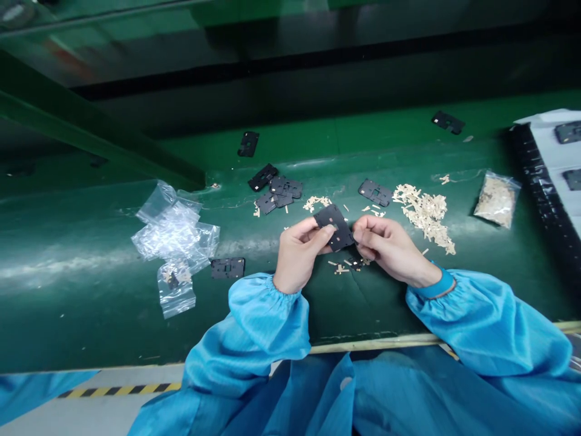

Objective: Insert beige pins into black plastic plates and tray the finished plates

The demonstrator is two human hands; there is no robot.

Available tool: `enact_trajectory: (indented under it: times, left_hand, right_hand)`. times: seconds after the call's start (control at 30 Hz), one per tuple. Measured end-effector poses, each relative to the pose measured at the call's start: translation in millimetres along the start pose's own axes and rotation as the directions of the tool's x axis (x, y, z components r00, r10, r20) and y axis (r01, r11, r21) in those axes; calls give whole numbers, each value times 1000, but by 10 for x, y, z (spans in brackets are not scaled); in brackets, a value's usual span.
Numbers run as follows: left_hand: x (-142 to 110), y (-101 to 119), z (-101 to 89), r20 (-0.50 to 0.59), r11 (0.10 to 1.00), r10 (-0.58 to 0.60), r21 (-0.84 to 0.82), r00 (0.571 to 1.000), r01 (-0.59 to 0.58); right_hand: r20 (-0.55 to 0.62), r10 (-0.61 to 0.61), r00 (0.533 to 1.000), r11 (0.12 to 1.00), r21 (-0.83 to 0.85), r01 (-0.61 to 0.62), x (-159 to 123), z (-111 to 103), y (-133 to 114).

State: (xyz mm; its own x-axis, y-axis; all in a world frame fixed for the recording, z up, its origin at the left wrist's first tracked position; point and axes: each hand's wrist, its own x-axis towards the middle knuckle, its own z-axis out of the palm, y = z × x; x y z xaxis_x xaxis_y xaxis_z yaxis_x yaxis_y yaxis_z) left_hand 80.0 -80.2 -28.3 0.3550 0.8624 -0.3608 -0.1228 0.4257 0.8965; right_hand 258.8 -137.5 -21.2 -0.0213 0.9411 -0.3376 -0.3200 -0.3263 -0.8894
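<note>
A flat black plastic plate with small cut-outs [341, 223] is held up above the green bench, tilted, between my two hands. My left hand [297, 251] pinches its left side, thumb on top. At the plate's right edge, my right hand [384, 245] has thumb and forefinger pressed together; whether a small piece is between them is hidden. Beneath the hands lie small beige strips [341, 268] and a dark piece partly covered by my right hand. Just beyond are a small heap of beige pieces [318, 203] and another black plate [375, 192].
A larger pile of beige pieces [426, 212] spreads to the right, near a filled zip bag [497, 200]. Several black plates [282, 191] lie behind my left hand. Clear plastic bags [175, 230] are heaped at left. A black-edged tray [544, 181] stands far right; a green post [113, 133] slants at left.
</note>
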Motion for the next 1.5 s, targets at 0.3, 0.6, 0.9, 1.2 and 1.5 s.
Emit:
enact_trajectory:
  times: [0.3, 0.6, 0.9, 1.2, 1.5]
  left_hand:
    - [-8, 10, 11, 12, 996, 0, -88, 1000, 1]
    - [-16, 45, 13, 64, 983, 8, -184, 998, 4]
    - [-16, 79, -1, 122, 978, -33, -200, 992, 57]
    - [-25, 71, 22, 127, 973, -64, -212, 990, 90]
    - [-54, 92, 43, 177, 940, -142, -285, 974, 189]
  right_hand:
    - [30, -10, 1000, 994, 105, 6, -32, 27, 3]
    - [135, 27, 991, 975, 214, -55, -45, 34, -7]
    - [210, 18, 977, 965, 251, -71, -51, 41, 2]
    - [271, 26, 962, 935, 334, -119, -64, 63, 83]
    - [407, -24, 913, 913, 381, -146, -99, 71, 86]
